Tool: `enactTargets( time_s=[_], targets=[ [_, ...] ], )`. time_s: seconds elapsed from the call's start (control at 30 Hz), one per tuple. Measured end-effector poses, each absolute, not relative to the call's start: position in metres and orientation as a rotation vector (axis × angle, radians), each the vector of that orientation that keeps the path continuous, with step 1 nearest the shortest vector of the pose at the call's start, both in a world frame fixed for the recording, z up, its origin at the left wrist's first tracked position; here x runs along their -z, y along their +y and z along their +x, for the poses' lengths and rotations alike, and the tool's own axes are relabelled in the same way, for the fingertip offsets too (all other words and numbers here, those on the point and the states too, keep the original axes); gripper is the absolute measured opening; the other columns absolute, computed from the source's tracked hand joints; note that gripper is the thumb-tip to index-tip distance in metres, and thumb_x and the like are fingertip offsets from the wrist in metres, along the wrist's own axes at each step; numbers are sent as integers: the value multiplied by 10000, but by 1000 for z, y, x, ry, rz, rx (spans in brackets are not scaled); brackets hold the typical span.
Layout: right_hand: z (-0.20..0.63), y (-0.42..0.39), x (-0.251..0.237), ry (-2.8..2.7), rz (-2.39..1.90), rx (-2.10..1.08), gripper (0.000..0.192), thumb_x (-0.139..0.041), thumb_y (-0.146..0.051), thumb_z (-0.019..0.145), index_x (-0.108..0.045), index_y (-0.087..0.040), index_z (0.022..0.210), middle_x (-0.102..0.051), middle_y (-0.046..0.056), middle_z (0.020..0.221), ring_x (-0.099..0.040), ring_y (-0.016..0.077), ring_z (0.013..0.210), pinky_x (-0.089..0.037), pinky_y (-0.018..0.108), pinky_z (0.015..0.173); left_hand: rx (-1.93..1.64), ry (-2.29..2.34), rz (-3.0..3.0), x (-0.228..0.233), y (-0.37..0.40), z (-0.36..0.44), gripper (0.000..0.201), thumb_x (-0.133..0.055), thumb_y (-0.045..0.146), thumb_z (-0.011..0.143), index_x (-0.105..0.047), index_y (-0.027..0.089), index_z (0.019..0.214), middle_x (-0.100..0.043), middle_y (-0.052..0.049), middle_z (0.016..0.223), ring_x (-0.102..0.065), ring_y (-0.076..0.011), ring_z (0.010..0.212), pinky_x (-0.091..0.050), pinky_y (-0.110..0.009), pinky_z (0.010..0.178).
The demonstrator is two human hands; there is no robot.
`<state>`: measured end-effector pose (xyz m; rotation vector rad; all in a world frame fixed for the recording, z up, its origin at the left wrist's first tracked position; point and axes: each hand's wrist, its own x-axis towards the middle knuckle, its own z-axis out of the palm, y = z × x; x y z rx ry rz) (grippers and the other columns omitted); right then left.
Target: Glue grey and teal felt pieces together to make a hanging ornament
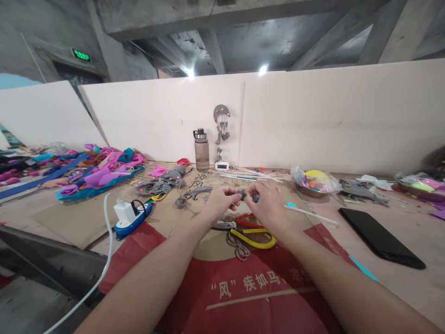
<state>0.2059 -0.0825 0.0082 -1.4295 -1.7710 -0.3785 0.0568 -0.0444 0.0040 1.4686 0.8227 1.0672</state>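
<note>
A long worktable (399, 208) runs the width of the view against pale boards (313, 120) that wall it off behind, so everything loose stays within arm's reach. A red printed sheet (250, 283) over cardboard (86, 218) covers the near part, seemingly to spare the surface. To the left lies a heap of bright cloth scraps (100, 174), pushed aside out of the working space; a phone (380, 237) lies flat on the right, also clear of the work. A bottle (201, 150) stands upright at the back beside a grey hanging ornament (221, 127) propped against the board, perhaps as a pattern to follow. A bowl (314, 182) of coloured bits sits right of centre. A charger (124, 209) is plugged into a blue power strip (134, 221) on the left. Pliers (252, 232) with red and yellow handles rest just below the hands, ready to pick up. The left hand (219, 200) and right hand (266, 204) meet above the table's middle, fingers closed narrowly, pinching a small grey piece (247, 195) between them; it is held raised, apparently for a closer look, and what it is cannot be told.
</note>
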Motion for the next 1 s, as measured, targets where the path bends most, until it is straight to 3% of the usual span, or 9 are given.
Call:
enactTargets(
  time_s=[0.13,0.27,0.47,0.6,0.77,0.9,1.0],
  targets=[
    [210,-79,-7,-1746,-1338,193,145,-441,-147,787,-567,-190,845,-616,54,840,-549,188,801,-389,300,715,-1156,821,1371,-5,-36,51,188,-745,253,636,-614,125,679,-567,9,570,-505,-73,490,-419,-197,465],
    [211,-84,-18,-1948,-1400,41,180,-417,-116,781,-577,-200,784,-633,33,776,-559,163,709,-378,269,641,-1320,839,1188,-11,-22,35,236,-776,238,603,-586,127,690,-573,13,589,-536,-72,516,-419,-177,464],
    [214,-109,-26,-2416,-1592,-177,102,-572,-204,765,-651,-234,821,-664,22,705,-586,168,601,-337,258,525,-1453,866,993,-19,-7,12,254,-762,246,644,-559,131,745,-642,-21,691,-614,-93,560,-439,-179,481],
    [216,-119,-14,-2541,-1450,-21,308,-658,-144,645,-665,-261,930,-671,36,805,-608,177,614,-347,254,511,-1490,829,1002,-17,-2,7,233,-752,222,662,-546,127,713,-624,-11,648,-621,-97,567,-477,-199,536],
    [213,-117,-7,-2489,-1541,-56,543,-600,-76,612,-609,-272,1119,-683,31,766,-620,178,589,-357,235,488,-1568,794,919,-19,5,0,167,-725,153,677,-564,118,706,-594,16,602,-604,-77,552,-479,-190,558],
    [219,-109,-7,-2400,-1529,-84,408,-541,-192,775,-592,-285,1169,-713,69,950,-666,232,791,-453,289,627,-1652,740,801,-28,7,-9,90,-662,96,722,-574,115,712,-604,12,605,-585,-58,539,-473,-167,550],
    [225,-101,0,-2291,-1343,-59,531,-475,-171,814,-467,-269,1336,-631,96,1205,-609,246,1046,-465,359,848,-1645,747,744,-29,7,-10,99,-663,80,721,-573,116,696,-598,13,589,-577,-55,530,-475,-162,546]
  ],
)
